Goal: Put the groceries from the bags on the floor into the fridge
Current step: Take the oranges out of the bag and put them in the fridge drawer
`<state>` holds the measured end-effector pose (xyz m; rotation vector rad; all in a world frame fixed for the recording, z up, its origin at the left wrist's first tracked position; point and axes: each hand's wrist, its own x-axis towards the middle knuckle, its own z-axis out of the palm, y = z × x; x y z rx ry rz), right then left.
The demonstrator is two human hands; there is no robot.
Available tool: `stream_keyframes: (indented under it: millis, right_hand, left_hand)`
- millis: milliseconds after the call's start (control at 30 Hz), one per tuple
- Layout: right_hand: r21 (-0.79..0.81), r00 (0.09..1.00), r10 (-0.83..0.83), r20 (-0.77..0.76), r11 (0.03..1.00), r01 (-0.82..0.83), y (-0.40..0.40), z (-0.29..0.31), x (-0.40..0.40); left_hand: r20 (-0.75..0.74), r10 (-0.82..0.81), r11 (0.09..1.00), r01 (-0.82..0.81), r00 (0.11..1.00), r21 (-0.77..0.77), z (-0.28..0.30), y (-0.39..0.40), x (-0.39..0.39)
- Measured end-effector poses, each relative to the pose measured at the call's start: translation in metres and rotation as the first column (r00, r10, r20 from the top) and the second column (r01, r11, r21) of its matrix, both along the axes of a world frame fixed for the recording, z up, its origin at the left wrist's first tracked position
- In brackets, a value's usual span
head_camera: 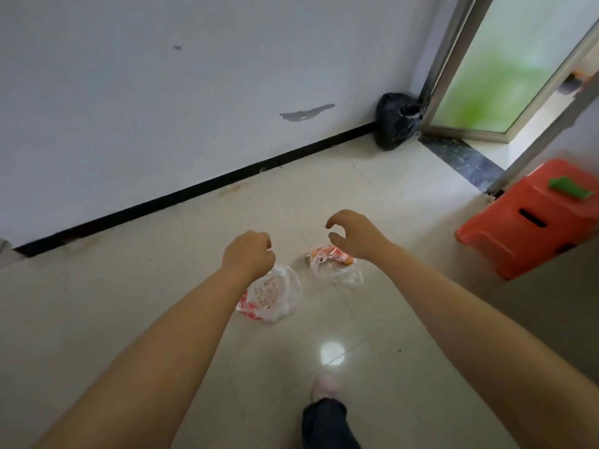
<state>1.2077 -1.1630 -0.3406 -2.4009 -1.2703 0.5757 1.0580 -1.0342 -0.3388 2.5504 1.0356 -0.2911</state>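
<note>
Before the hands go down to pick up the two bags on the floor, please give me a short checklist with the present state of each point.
1. Both hands free: left hand curled, seems to hold nothing; right hand loosely open. Ok.
2. Left bag in view and uncovered. Ok.
3. Right bag in view; right wrist hides a part. Ok.
4. Bag handles found: cannot tell.
5. Floor around the bags free of obstacles; orange stool stands apart. Ok.
6. Fridge position: not in view, cannot tell.
</note>
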Motion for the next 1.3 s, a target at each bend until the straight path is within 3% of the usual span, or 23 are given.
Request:
stream_keyframes:
  millis: [533,833,1133,1300]
  right_hand:
    - [-0.332,0.916,-0.353,-0.190,0.901,0.279,0.075,-0.144,0.121]
    - [-0.455,0.855,-0.472,-0.214,0.823,0.340,0.113,-0.236,0.174]
    - [-0.565,0.813,-0.555,-0.176,0.733,0.378,0.108,-0.408,0.231]
    - [-0.546,0.908,-0.395,-0.139,0.796,0.262,0.105,-0.533,0.253]
  left_hand:
    - [-0.187,-0.191,0.973,0.161,0.963,-0.167,-0.138,0.101,0.138]
    - [-0.266,-0.414,0.906,0.365,0.871,-0.215,-0.227,0.163,0.234]
    - [-0.295,-0.593,0.803,0.527,0.749,-0.278,-0.396,0.156,0.288]
    - [-0.207,-0.653,0.755,0.606,0.729,-0.249,-0.514,0.143,0.305]
